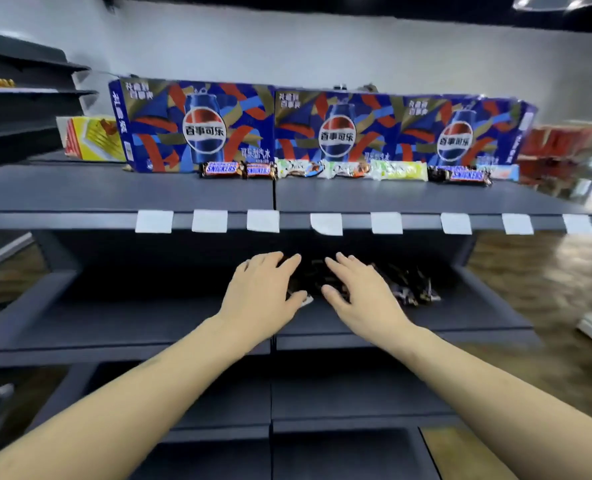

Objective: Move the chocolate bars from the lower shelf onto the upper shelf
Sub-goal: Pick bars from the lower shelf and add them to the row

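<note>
Presently catalogued, one line per item:

Left hand: bare left hand (260,292), palm down, fingers extended and a little spread, laid over the left end of the pile; whether any finger has hold of a wrapper cannot be told.
Right hand: bare right hand (360,296), palm down, fingers stretched forward, thumb (332,294) tucked toward the left hand, lying on the middle of the pile; no clasp is visible.
Pile: dark-wrapped chocolate bars (405,285), heaped loosely, under both hands and spilling out to the right of the right hand; brands unreadable in shadow.
Lower shelf: dark grey metal lower shelf (121,317), beneath both hands, bearing the pile.
Upper shelf: dark grey metal upper shelf (114,192), above and beyond the fingertips.
Price tags: blank white paper tags (209,221), in a row on the upper shelf's front edge, just above the hands.
Shelved row: mixed row of wrapped bars (350,169), brown, white, pale green and light blue, laid end to end well above the hands, against the cartons.
Cartons: three blue, red and gold cola cartons (336,129), upright side by side behind the row.
Yellow box: yellow and red cardboard box (93,138), up and far left of the left hand, beside the leftmost carton.
</note>
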`<state>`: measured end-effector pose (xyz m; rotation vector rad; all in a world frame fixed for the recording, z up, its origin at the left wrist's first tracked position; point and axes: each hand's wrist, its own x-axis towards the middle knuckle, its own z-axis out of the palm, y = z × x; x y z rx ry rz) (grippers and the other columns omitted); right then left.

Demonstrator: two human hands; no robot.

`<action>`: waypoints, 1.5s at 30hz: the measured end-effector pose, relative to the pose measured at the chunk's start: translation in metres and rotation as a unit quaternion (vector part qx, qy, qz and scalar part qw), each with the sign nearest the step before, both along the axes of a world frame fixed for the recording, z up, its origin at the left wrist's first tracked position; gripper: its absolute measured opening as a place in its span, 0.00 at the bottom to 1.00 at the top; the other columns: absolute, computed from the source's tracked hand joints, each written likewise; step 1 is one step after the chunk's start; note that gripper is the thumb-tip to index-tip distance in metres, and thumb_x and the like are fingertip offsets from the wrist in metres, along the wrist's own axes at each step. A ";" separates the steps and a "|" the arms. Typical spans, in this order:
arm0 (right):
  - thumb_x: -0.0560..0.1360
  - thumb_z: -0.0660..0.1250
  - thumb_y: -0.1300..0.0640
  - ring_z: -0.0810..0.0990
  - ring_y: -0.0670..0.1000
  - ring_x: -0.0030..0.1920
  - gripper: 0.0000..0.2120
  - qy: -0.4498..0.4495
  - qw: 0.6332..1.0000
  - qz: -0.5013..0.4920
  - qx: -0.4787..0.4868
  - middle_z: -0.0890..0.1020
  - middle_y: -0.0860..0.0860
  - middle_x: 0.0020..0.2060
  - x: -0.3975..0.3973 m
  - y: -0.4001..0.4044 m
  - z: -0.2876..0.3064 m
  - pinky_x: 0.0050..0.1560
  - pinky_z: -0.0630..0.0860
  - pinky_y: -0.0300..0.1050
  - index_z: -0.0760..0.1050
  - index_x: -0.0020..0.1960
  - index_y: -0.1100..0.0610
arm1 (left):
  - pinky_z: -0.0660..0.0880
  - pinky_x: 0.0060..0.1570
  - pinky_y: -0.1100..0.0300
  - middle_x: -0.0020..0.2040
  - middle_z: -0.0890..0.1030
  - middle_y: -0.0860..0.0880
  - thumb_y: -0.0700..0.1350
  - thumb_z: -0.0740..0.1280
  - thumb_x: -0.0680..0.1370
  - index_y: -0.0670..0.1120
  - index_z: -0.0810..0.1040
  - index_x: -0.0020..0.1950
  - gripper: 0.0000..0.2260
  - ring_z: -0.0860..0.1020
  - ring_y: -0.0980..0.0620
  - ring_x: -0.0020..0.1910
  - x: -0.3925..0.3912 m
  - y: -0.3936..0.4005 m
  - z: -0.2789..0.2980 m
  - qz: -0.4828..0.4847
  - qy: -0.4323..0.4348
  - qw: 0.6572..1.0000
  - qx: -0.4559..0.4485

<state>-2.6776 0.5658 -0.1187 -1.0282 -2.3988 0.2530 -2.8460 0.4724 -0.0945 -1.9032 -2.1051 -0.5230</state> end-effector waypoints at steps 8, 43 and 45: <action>0.81 0.58 0.45 0.53 0.49 0.78 0.26 -0.042 0.995 -0.050 -0.072 0.60 0.49 0.77 0.056 0.002 -0.058 0.77 0.53 0.50 0.61 0.77 0.50 | 0.59 0.70 0.54 0.74 0.65 0.48 0.58 0.60 0.79 0.52 0.58 0.77 0.28 0.61 0.48 0.73 0.041 -0.001 -0.064 -0.018 -0.030 0.995 -0.092; 0.73 0.72 0.50 0.77 0.43 0.35 0.21 0.118 0.986 -0.109 -0.047 0.76 0.44 0.60 -0.006 0.259 -0.226 0.38 0.72 0.42 0.73 0.65 0.46 | 0.62 0.69 0.44 0.71 0.65 0.42 0.60 0.57 0.78 0.47 0.69 0.71 0.26 0.60 0.39 0.70 0.006 0.268 -0.260 0.158 -0.082 0.982 -0.057; 0.71 0.73 0.53 0.77 0.41 0.35 0.17 0.156 0.981 -0.098 -0.054 0.77 0.44 0.55 -0.003 0.252 -0.225 0.40 0.75 0.40 0.76 0.59 0.48 | 0.68 0.62 0.46 0.68 0.69 0.42 0.59 0.57 0.79 0.46 0.74 0.65 0.23 0.65 0.40 0.66 0.014 0.265 -0.260 0.174 -0.043 0.983 -0.046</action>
